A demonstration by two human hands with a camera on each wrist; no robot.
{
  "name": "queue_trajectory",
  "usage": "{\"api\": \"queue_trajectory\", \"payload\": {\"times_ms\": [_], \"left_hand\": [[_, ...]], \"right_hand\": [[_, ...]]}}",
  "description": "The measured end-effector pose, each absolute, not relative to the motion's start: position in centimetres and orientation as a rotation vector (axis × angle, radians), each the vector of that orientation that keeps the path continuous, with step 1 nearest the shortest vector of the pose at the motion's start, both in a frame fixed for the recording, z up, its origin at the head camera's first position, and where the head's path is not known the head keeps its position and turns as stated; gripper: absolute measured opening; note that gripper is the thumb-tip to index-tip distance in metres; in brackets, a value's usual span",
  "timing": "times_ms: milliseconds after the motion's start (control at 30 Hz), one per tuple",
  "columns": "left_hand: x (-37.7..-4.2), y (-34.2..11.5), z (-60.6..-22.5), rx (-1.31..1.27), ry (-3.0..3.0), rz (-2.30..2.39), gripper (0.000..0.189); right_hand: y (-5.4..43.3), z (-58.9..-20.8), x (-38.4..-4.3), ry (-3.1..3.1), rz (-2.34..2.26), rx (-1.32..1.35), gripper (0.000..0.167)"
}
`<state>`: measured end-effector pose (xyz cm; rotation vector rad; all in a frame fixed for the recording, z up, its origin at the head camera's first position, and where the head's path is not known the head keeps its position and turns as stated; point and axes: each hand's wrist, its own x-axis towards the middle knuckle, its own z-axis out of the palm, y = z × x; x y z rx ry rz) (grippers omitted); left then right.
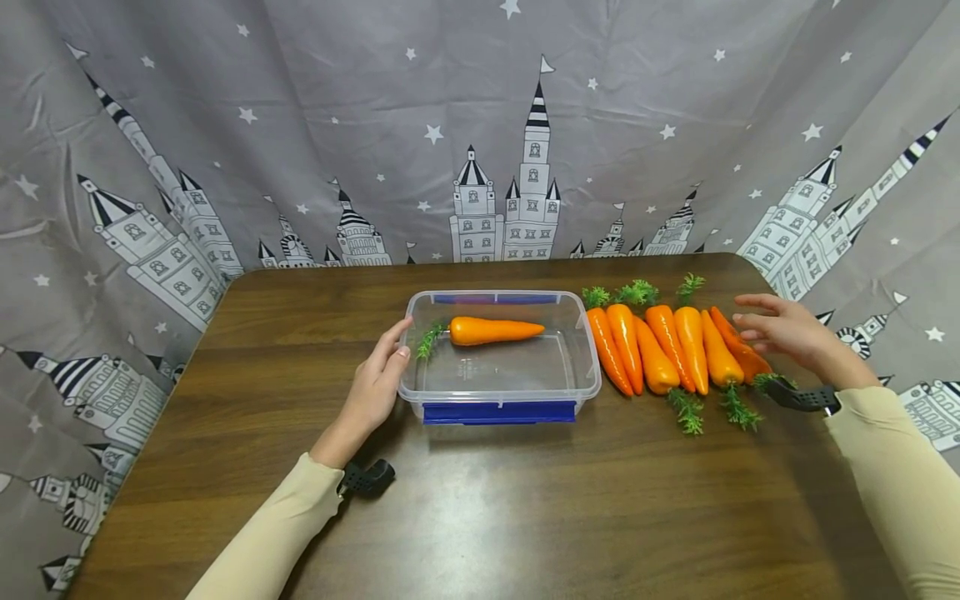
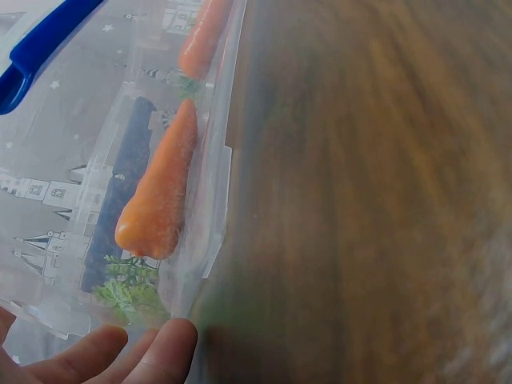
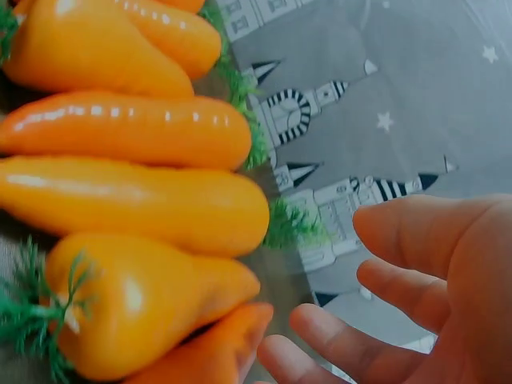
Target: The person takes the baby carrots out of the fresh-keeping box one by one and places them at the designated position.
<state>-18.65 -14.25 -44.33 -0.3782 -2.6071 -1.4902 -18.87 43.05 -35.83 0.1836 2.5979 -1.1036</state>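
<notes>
A clear plastic container (image 1: 502, 367) with blue clips stands on the table, holding one orange toy carrot (image 1: 495, 331) with a green leafy top. Against the container's left wall rests my left hand (image 1: 375, 379), its fingers fairly straight. In the left wrist view its fingertips (image 2: 164, 352) are at the container's end, near the carrot's leaves. Right of the container, several toy carrots (image 1: 660, 333) lie side by side, tops pointing both ways. My right hand (image 1: 787, 333) is beside the rightmost carrot (image 1: 738, 346), fingers spread and relaxed, with nothing in them.
The brown wooden table (image 1: 525, 517) reaches back to a grey curtain (image 1: 375, 125) printed with castles and stars. The row of carrots lies close against the container's right side. A black strap is on each wrist.
</notes>
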Motion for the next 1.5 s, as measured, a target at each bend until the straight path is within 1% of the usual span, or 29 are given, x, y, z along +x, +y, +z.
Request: {"api": "queue_trajectory", "payload": {"times_ms": [433, 1000, 1200, 1500], "left_hand": [[-18.6, -14.3, -44.3, -0.37, -2.609, -1.49, 0.048], [-18.6, -14.3, -44.3, -0.371, -2.609, -1.5, 0.049], [-18.7, -14.3, -44.4, -0.36, -2.606, -1.502, 0.048], [-18.6, -14.2, -44.3, -0.349, -2.607, -1.475, 0.048]], "right_hand": [[38.7, -33.8, -20.1, 2.677, -1.02, 0.034, 0.062], [28.8, -30.6, -22.2, 2.652, -1.003, -0.348, 0.052], [25.3, -30.5, -23.3, 2.623, -0.981, -0.429, 0.05], [20.8, -31.4, -25.0, 2.586, -1.0, -0.542, 0.048]]}}
